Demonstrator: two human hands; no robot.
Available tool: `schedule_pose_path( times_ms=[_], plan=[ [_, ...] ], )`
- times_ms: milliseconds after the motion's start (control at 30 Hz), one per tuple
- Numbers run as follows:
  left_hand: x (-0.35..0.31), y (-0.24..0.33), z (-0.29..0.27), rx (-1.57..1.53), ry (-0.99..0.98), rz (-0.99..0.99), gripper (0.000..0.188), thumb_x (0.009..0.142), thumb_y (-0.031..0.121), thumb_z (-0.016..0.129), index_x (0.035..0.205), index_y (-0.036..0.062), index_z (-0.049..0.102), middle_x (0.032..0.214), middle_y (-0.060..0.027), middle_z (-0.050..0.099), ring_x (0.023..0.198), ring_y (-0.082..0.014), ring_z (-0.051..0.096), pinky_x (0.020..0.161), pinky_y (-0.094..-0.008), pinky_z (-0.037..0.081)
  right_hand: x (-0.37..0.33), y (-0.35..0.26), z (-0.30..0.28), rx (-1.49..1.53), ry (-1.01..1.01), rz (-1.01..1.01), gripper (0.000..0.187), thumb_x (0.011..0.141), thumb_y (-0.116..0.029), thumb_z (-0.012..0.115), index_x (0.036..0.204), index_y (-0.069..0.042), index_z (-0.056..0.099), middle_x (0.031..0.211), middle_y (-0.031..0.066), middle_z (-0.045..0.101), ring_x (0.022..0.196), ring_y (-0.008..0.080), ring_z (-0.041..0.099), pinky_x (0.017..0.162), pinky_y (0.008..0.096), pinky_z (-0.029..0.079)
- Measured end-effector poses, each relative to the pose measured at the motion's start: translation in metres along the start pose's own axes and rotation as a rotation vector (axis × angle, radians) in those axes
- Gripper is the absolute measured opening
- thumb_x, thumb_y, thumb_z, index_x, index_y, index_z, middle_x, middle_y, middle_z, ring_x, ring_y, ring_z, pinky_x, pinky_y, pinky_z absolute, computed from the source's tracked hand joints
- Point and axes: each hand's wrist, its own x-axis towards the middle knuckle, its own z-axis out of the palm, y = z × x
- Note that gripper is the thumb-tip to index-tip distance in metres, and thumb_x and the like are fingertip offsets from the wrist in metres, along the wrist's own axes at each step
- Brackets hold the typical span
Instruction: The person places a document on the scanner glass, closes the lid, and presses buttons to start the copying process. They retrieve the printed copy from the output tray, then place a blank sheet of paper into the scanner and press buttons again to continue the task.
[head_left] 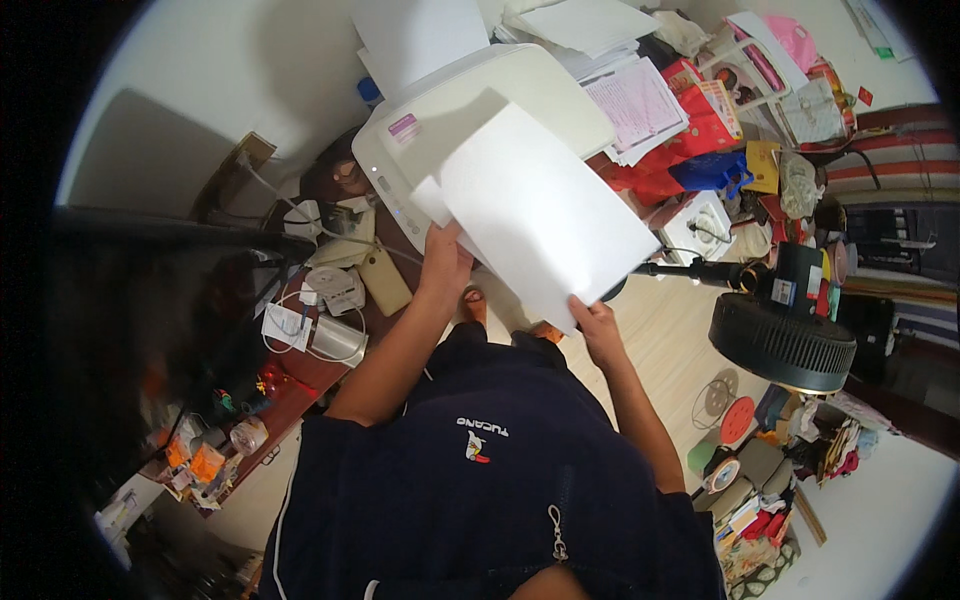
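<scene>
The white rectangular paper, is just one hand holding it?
No, the left hand grips the white rectangular paper at its left side while the right hand pinches it near its bottom corner.

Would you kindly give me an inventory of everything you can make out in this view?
paper: count unclear, white, between both hands
printer: one, white, behind the paper
paper stack: one, white and pinkish, right of the printer
blue bag: one, blue, right of the printer
fan: one, black, right
red disc: one, red, lower right
phone: one, gold, left of the left forearm
cylinder: one, silver, below the phone
dark panel: one, black, far left
small clutter: too crowded to count, mixed colours, both sides
shirt: one, navy, bottom centre
left hand: one, bare, paper's left edge
right hand: one, bare, paper's lower corner
</scene>
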Motion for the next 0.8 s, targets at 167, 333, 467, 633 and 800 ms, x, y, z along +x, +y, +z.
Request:
schedule_pose_path(
  times_ms=[167, 333, 467, 633, 800],
  plan=[
    [0.022, -0.004, -0.018, 0.094, 0.123, 0.006, 0.029, 0.085, 0.011, 0.049, 0.112, -0.0002, 0.051, 0.101, -0.0089, 0.06, 0.092, -0.0204, 0.059, 0.079, -0.0336, 0.048, 0.034, -0.004, 0.043, -0.012, -0.102, 0.111, 0.037, 0.088, -0.028, 0.056, 0.109, 0.002, 0.054, 0.094, 0.008, 0.06, 0.085, 0.0154, 0.057, 0.072, 0.0308, 0.048],
    [0.023, 0.006, -0.021, 0.397, 0.149, 0.163, 0.028, 0.088, 0.013, 0.046, 0.109, -0.0033, 0.054, 0.099, -0.0075, 0.06, 0.088, -0.0163, 0.058, 0.078, -0.029, 0.045, 0.047, -0.02, 0.066, 0.341, -0.112, 0.274, 0.047, 0.088, -0.033, 0.054, 0.124, -0.005, 0.039, 0.115, 0.0077, 0.05, 0.101, 0.0197, 0.052, 0.084, 0.0381, 0.045],
    [0.031, 0.021, -0.022, 0.635, 0.103, 0.347, 0.029, 0.09, 0.016, 0.046, 0.109, -0.0047, 0.055, 0.099, -0.0073, 0.06, 0.086, -0.0141, 0.056, 0.078, -0.0272, 0.043, 0.07, -0.022, 0.068, 0.458, -0.147, 0.337, 0.044, 0.089, -0.035, 0.053, 0.12, -0.008, 0.04, 0.113, 0.0067, 0.05, 0.1, 0.0211, 0.052, 0.088, 0.0413, 0.042],
    [0.05, 0.055, -0.033, 0.336, 0.186, 0.278, 0.028, 0.089, 0.014, 0.048, 0.11, -0.004, 0.053, 0.102, -0.0072, 0.059, 0.09, -0.016, 0.056, 0.08, -0.0293, 0.043, 0.089, -0.021, 0.064, 0.329, 0.017, 0.281, 0.04, 0.088, -0.03, 0.054, 0.119, -0.008, 0.041, 0.111, 0.0073, 0.05, 0.099, 0.0226, 0.052, 0.082, 0.0425, 0.045],
    [0.059, 0.079, -0.051, 0.19, 0.188, 0.257, 0.027, 0.088, 0.013, 0.051, 0.111, -0.0019, 0.051, 0.106, -0.0076, 0.057, 0.094, -0.0187, 0.056, 0.083, -0.0314, 0.044, 0.102, 0.0, 0.032, 0.506, 0.106, 0.144, 0.026, 0.091, -0.019, 0.05, 0.113, -0.006, 0.046, 0.109, 0.0086, 0.055, 0.096, 0.0206, 0.055, 0.079, 0.0356, 0.047]
  ],
)
